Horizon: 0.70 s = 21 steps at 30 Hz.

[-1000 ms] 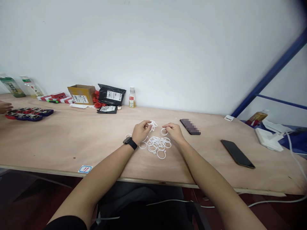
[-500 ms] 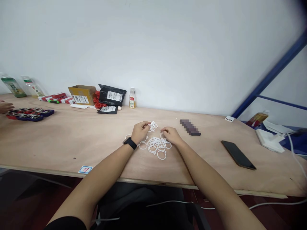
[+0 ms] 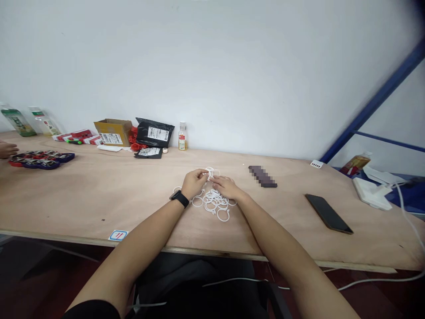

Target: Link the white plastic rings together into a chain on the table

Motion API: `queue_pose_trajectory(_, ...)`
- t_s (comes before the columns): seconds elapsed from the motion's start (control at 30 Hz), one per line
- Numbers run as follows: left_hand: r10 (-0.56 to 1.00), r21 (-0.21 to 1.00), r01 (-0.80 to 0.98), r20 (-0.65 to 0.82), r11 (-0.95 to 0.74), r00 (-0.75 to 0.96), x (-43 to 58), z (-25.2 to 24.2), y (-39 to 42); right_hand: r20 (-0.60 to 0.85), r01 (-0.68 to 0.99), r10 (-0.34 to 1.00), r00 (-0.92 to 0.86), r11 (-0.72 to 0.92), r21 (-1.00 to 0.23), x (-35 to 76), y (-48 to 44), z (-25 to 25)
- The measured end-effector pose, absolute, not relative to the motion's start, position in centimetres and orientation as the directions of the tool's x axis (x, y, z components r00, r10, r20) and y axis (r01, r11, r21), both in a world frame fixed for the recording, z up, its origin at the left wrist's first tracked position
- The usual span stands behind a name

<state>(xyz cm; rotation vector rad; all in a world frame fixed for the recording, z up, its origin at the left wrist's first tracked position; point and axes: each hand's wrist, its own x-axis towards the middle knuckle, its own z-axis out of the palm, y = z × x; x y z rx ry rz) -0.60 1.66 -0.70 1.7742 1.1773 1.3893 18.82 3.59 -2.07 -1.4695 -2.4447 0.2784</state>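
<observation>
My left hand (image 3: 195,182), with a black watch (image 3: 180,197) on its wrist, pinches a few white plastic curtain rings (image 3: 210,170) at its fingertips. Just right of it, my right hand (image 3: 226,187) has its fingertips drawn together against the same rings; a ring seems to be in its pinch, mostly hidden by the fingers. Below both hands lies a loose pile of white curtain rings (image 3: 211,206), several overlapping, each with a small nub. A separate ring (image 3: 197,202) lies left of the pile, and another is partly covered by my left wrist.
A phone (image 3: 328,213) and a dark pixelated object (image 3: 263,176) lie to the right. Along the wall stand a cardboard box (image 3: 114,133), a black parcel bag (image 3: 154,133) and a small bottle (image 3: 182,136). Far left, another person's hand (image 3: 7,149) is beside a dark blue and red tray (image 3: 49,165).
My right hand has moved left from the pile's right edge, up to my left fingertips and the rings there. My left hand has stayed in place.
</observation>
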Motion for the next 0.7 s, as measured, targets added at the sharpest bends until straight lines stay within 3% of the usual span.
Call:
queue_pose_trajectory(0.23,0.912,0.870,0.284,0.409,-0.403,0.040,-0.7,-0.6,1.6,0.145,0.918,0.945,-0.294,0.321,-0.231,20.3,3.1,-1.5)
queue_pose_trajectory(0.57,0.936,0.879,0.333,0.351,-0.341,0.030,-0.8,-0.1,1.1,0.095,0.902,0.995,-0.044,0.080,-0.425,22.1,3.9,-2.1)
queue_pose_trajectory(0.7,0.937,0.882,0.327,0.347,-0.341,0.040,-0.8,0.2,0.9,0.069,0.898,0.997,-0.024,0.052,-0.436,22.3,4.1,-2.3)
